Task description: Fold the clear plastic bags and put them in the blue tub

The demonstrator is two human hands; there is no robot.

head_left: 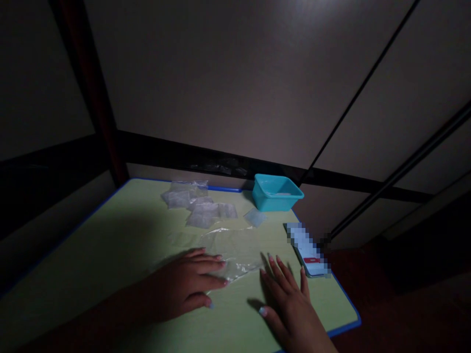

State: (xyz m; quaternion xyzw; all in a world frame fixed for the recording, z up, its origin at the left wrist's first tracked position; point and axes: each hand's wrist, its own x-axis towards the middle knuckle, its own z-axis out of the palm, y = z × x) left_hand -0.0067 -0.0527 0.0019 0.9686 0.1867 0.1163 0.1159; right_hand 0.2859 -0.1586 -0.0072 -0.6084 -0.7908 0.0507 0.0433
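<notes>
A clear plastic bag (231, 245) lies flat on the pale green table (110, 235). My left hand (187, 282) rests over its left and near part with fingers stretched out, the fingertips touching the plastic. Just right of the bag's near corner is my right hand (289, 299), fingers spread and nothing in them; whether it touches the table I cannot tell. Beyond the bag, several small clear packets (200, 208) with whitish contents lie in a loose heap. A single small bluish packet (255, 217) lies apart from them, in front of the turquoise basket (275, 202).
The basket stands at the far right corner, with something pale inside. A phone (307, 250), its screen blurred out, lies along the right edge. Blue trim (346, 326) borders the table. A dark panelled wall (206, 88) rises right behind it.
</notes>
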